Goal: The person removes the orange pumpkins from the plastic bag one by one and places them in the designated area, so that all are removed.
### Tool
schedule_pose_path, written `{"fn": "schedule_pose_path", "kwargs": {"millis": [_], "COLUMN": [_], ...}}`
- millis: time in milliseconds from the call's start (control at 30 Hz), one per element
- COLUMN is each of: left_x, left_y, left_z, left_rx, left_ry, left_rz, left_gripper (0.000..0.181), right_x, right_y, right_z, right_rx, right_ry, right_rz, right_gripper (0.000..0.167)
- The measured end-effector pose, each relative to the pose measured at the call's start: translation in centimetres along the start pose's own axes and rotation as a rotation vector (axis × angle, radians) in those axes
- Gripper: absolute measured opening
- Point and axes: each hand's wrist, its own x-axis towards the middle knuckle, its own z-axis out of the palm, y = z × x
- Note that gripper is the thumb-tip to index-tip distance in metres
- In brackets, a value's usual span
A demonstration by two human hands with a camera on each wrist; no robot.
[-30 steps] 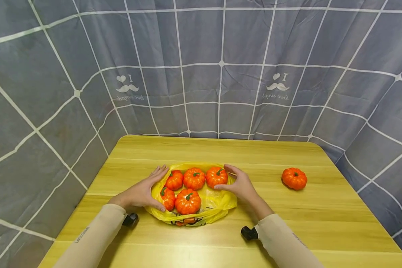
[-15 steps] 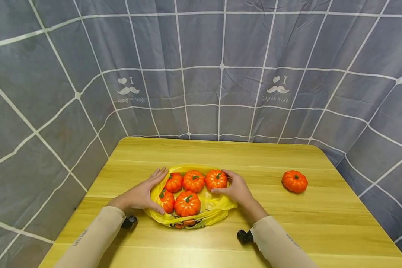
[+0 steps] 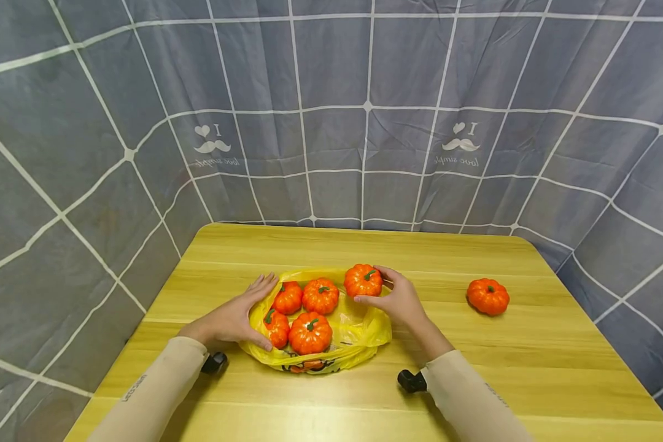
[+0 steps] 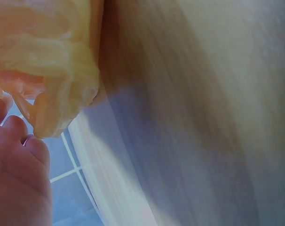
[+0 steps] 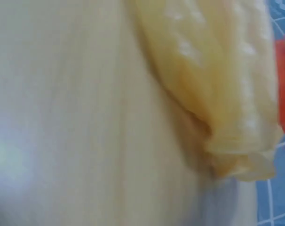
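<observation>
The right hand [image 3: 400, 301] pinches a small orange pumpkin [image 3: 363, 280] between thumb and fingers, the two opposed across its side so the rounded body seems less likely to roll free. Left of and nearer the person than that grip, the yellow bag [image 3: 372, 334] sits with its mouth spread, four more pumpkins [image 3: 310, 333] grouped inside towards the left hand [image 3: 237, 314]. That hand lies with thumb and fingers spread along the bag's rim, probably to steady the limp plastic; the dim left wrist view hardly shows how firmly it presses. Well right of the pinch, a lone pumpkin [image 3: 488, 296] rests on the wooden table [image 3: 530, 368].
</observation>
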Motion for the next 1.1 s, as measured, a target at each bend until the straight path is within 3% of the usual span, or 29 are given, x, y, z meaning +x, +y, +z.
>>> {"fn": "schedule_pose_path", "kwargs": {"millis": [233,500,833,1100], "left_x": [-0.1,0.0,0.3,0.3], "left_y": [0.1,0.2,-0.1,0.0], "left_z": [-0.1,-0.1,-0.1,-0.1], "left_rx": [0.005,0.003,0.012,0.026], "left_ry": [-0.008,-0.010,-0.011,-0.018], "left_rz": [-0.010,-0.010,0.005,-0.005], "left_gripper": [0.135,0.136,0.135,0.135], "right_x": [0.1,-0.2,-1.7,-3.6], "right_y": [-0.4,0.0,2.7,4.3], "right_z": [-1.6,-2.9,-6.4,-8.7], "right_rx": [0.053,0.038,-0.030,-0.061], "right_ry": [0.018,0.031,0.085,0.173], "right_rz": [-0.016,0.000,0.107,0.194], "right_gripper": [0.083,0.084,0.098,0.096]}}
